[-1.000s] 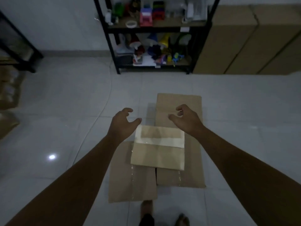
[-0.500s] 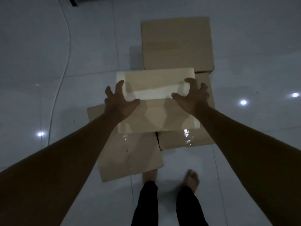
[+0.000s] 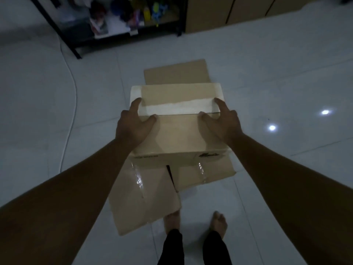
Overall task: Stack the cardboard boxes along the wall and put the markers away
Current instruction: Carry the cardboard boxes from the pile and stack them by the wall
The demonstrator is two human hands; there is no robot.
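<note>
A taped cardboard box point(image 3: 177, 119) with a pale strip across its top sits raised above the other boxes, gripped on both sides. My left hand point(image 3: 133, 124) clasps its left edge and my right hand point(image 3: 219, 121) its right edge, thumbs on the lid. Under it lie a left box point(image 3: 143, 197) near my feet, a right box point(image 3: 212, 171) and a far box point(image 3: 175, 72) on the white tiled floor. No markers can be made out.
A black metal shelf rack point(image 3: 118, 22) with colourful items stands at the back. Tall stacked cardboard boxes point(image 3: 229, 10) line the wall to its right. A white cable point(image 3: 73, 92) runs over the floor at the left. My bare feet point(image 3: 196, 222) stand just behind the boxes.
My hands went from hovering open above the top box to gripping its two sides. The box now appears raised and closer to me, and the view has tilted back up.
</note>
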